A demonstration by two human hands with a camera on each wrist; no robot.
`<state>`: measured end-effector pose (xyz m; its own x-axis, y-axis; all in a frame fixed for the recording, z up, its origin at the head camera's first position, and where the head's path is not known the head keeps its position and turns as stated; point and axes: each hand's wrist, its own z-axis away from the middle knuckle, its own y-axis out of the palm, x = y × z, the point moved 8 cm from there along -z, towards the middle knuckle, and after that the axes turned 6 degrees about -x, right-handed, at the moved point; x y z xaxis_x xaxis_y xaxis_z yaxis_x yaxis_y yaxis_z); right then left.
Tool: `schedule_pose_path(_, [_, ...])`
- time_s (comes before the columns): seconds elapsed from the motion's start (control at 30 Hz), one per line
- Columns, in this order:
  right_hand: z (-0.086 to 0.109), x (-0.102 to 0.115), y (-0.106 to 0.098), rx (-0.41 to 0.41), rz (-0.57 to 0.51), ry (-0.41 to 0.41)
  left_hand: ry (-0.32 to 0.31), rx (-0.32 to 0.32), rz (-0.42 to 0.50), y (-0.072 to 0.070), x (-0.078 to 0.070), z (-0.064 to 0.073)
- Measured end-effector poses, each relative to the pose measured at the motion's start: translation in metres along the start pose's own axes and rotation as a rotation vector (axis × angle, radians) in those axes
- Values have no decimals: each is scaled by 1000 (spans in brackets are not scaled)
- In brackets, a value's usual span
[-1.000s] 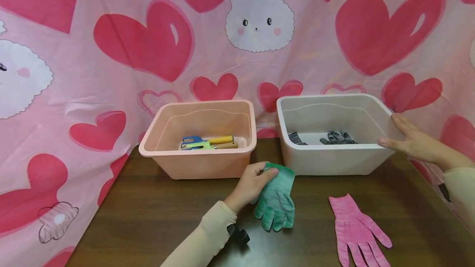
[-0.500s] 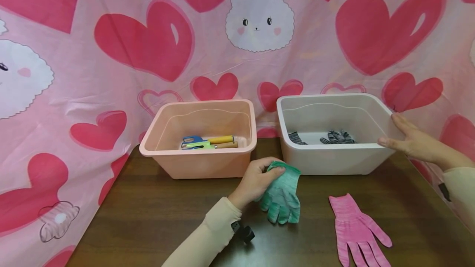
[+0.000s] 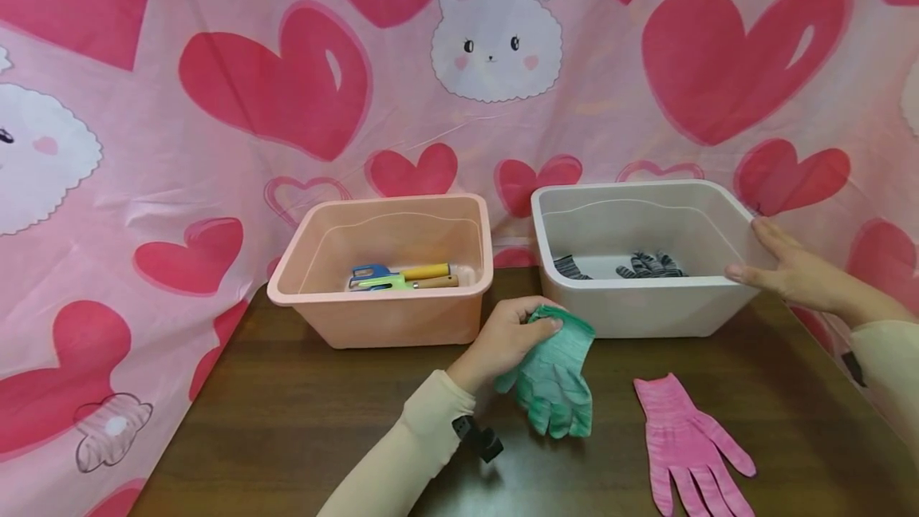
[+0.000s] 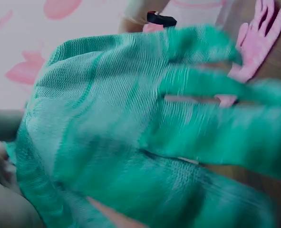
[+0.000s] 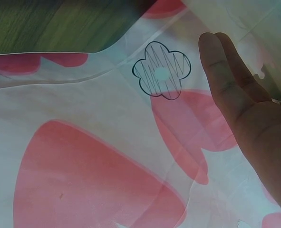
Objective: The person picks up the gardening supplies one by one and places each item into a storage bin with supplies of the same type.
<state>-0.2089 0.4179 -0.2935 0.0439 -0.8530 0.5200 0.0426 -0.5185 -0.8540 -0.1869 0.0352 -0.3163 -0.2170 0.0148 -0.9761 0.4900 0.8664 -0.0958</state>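
Observation:
My left hand (image 3: 506,341) pinches a green knit glove (image 3: 556,377) by its cuff, fingers of the glove dangling over the table in front of the gap between two bins. In the left wrist view the green glove (image 4: 111,114) fills most of the picture, slightly blurred. My right hand (image 3: 797,270) rests with extended fingers on the right rim of the light grey bin (image 3: 646,309). Striped dark grey gloves (image 3: 649,265) lie inside that bin. A pink glove (image 3: 685,445) lies flat on the table, right of the green one.
To the left stands a peach bin (image 3: 402,321) holding small garden tools, among them a yellow-handled one (image 3: 426,270). Both bins stand at the back of the brown wooden table (image 3: 301,421), before a pink heart-patterned cloth (image 3: 402,118).
My left hand has carried the green glove a little to the right, toward the grey bin. My right hand stays on the bin's rim.

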Motion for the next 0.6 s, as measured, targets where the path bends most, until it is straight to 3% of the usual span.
schedule_pose_path(0.13, [0,0,0,0,-8,5,-115,-1,46,2,8,-4])
schedule_pose_path(0.23, [1,-1,0,-1,-15,7,-154,-14,94,1,11,-6])
schedule_pose_path(0.43, [1,-1,1,1,-23,6,-107,-30,167,2,6,-9])
schedule_pose_path(0.6, [-1,0,-1,4,-18,-2,-6,-80,184,1,-8,-11])
